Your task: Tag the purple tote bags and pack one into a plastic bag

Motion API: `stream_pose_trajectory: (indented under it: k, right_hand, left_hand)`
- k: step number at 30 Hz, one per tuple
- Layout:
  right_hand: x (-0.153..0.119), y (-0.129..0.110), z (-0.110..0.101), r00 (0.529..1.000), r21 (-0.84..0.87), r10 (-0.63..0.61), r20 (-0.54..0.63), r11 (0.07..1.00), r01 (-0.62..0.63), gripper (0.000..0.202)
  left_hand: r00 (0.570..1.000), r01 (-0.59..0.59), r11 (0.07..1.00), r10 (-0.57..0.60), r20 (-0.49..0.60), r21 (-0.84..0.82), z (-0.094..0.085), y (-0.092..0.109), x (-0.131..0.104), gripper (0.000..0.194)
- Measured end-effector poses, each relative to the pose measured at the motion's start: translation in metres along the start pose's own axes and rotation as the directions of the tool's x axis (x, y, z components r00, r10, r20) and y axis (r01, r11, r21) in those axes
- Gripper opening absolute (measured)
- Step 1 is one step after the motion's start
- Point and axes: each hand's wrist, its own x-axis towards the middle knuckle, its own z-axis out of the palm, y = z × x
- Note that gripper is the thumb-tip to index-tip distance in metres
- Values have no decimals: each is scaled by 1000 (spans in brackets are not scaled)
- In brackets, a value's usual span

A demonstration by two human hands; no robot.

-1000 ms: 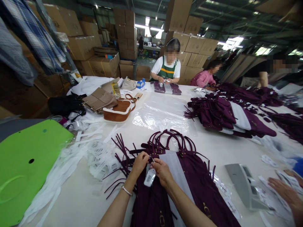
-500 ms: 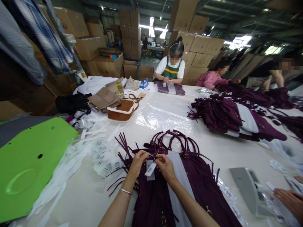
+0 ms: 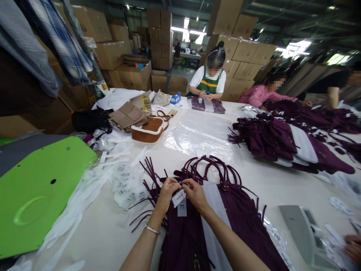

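Note:
A dark purple handbag (image 3: 242, 222) with fringes and looped handles lies in front of me, a white strip of paper across it. Over its upper left part, my left hand (image 3: 167, 194) and my right hand (image 3: 196, 195) meet with fingertips pinched together. Between them is the thin string of a white hang tag (image 3: 179, 197) with reddish print; the string itself is mostly hidden by the fingers. Just below hangs a grey-white label (image 3: 182, 208) against the bag.
At left are a green board (image 3: 42, 188) and a pile of clear-wrapped tags (image 3: 126, 184). A grey device (image 3: 303, 233) stands at right, near another person's hand (image 3: 354, 246). Stacked purple bags (image 3: 270, 141) lie behind it. A person in a green apron (image 3: 209, 84) works opposite.
My hands have come closer together at the string. The tag has turned, now showing reddish print. The whole view has shifted slightly.

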Motion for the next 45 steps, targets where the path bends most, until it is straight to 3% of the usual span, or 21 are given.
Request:
stream_pose_trajectory:
  k: [2,4,6,9,14,19,24,31,34,36,38,40,43,45]
  right_hand:
    - [-9,2,-7,975,-171,-200,95,962,214,16]
    - [-17,5,-11,886,-373,-368,283,808,455,24]
    - [-21,9,-12,805,-517,-400,437,621,589,40]
    - [-21,18,-7,763,-619,-365,533,447,646,42]
    - [-13,31,-3,752,-607,-413,514,444,659,32]
    - [-11,30,-21,674,-519,-401,620,435,736,36]
    - [-12,24,-38,628,-547,-301,717,315,776,39]
    - [6,11,-37,524,-505,-275,806,140,851,25]
    - [17,4,-44,475,-450,-283,833,151,880,22]
    - [23,1,-48,463,-410,-315,828,223,885,19]
    - [27,0,-47,485,-366,-367,794,350,862,15]
    - [29,0,-40,566,-342,-402,720,504,793,13]
    - [28,-4,-25,802,-426,-314,508,718,551,11]
    - [26,-9,-15,917,-497,-182,356,793,351,10]
  left_hand:
    - [1000,7,999,-8,-11,-39,-4,-1,2,29]
    - [1000,16,997,-17,-16,-80,-8,-3,6,27]
    - [999,31,992,-32,-8,-119,-10,-3,9,28]
    - [999,52,985,-52,6,-164,-11,-3,13,31]
    - [998,47,980,-52,-18,-192,-12,-5,14,37]
    - [998,37,978,-45,-36,-204,-18,-9,14,42]
    - [999,42,982,-48,-24,-183,-19,-13,15,40]
    - [998,47,991,-51,-30,-122,-19,-16,15,38]
    - [998,46,994,-49,-33,-101,-20,-17,15,38]
    - [999,37,996,-40,-28,-85,-19,-16,15,38]
    - [1000,25,997,-26,-18,-67,-18,-15,14,39]
    - [1000,13,999,-14,-10,-49,-15,-14,12,40]
    - [1000,-1,1000,1,-17,-21,-11,-12,10,40]
    - [999,-20,1000,20,-42,-1,-9,-12,8,41]
